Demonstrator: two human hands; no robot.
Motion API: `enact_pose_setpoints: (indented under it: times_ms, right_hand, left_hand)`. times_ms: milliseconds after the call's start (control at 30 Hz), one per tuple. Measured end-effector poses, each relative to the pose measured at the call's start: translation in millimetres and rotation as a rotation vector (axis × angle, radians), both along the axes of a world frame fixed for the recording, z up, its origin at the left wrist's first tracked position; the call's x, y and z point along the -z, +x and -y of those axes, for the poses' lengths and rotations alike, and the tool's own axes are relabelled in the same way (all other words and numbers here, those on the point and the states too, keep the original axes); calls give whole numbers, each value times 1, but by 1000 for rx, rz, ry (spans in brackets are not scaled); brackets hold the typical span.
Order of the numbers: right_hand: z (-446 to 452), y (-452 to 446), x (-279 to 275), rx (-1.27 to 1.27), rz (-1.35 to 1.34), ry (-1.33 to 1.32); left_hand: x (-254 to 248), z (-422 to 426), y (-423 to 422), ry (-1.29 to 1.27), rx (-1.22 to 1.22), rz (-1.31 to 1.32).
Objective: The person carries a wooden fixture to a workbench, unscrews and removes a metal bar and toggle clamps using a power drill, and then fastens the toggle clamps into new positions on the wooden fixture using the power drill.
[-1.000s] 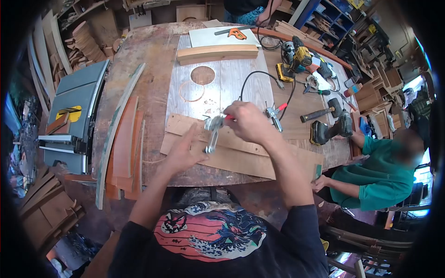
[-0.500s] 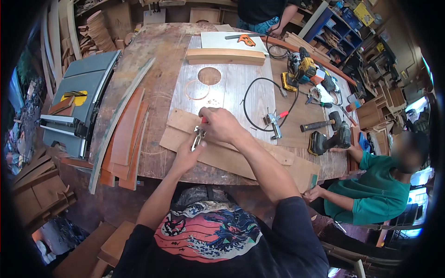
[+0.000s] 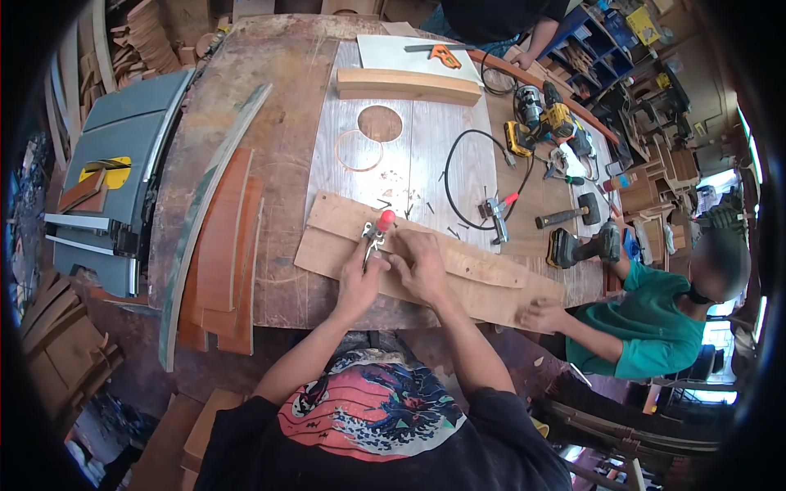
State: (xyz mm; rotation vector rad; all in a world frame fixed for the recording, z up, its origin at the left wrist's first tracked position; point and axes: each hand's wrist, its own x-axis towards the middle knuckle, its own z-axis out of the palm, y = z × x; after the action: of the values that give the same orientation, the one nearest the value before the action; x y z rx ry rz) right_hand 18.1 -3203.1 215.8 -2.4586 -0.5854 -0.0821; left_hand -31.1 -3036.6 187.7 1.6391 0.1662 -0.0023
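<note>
Grasped in the left hand [image 3: 358,282], a red-tipped toggle clamp [image 3: 374,239] is held above the left part of the upper wooden strip [image 3: 471,263]; whether its base is seated cannot be told. Beside it the right hand [image 3: 422,266] is held with fingers curled; whether anything is pinched there is not shown. A skewed clamp could result if the strip is nudged along the lower board [image 3: 494,299], whose right end is touched by a co-worker's hand [image 3: 543,315]. Fingertips could be nipped if the linkage is swung suddenly, and loose screws [image 3: 453,232] could be knocked away by a careless sleeve.
</note>
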Motion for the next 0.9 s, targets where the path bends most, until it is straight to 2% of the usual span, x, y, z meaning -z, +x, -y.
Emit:
enact_pose_setpoints:
  times_ms: [167,267,367,467,567,667,767,900]
  right_hand:
    - [-23,-5,6,81,94,-48]
    - [-28,-3,14,131,128,-105]
    - [-28,2,16,138,143,-81]
    - [-26,4,17,125,147,-57]
    - [-23,2,15,110,153,-51]
    - [-21,2,12,82,149,-49]
    - [-14,5,9,58,111,-59]
    - [-10,10,12,33,84,-46]
  left_hand:
    - [-6,-2,1,24,5,-82]
    - [-9,-7,1,49,27,0]
    - [-37,-24,-14,-36,70,-20]
    - [-9,-64,-34,236,-71,76]
    - [-4,-91,-28,688,-61,267]
    - [-3,-80,-5,852,47,459]
    - [-4,-63,9,1005,98,442]
    - [20,-51,4,994,95,345]
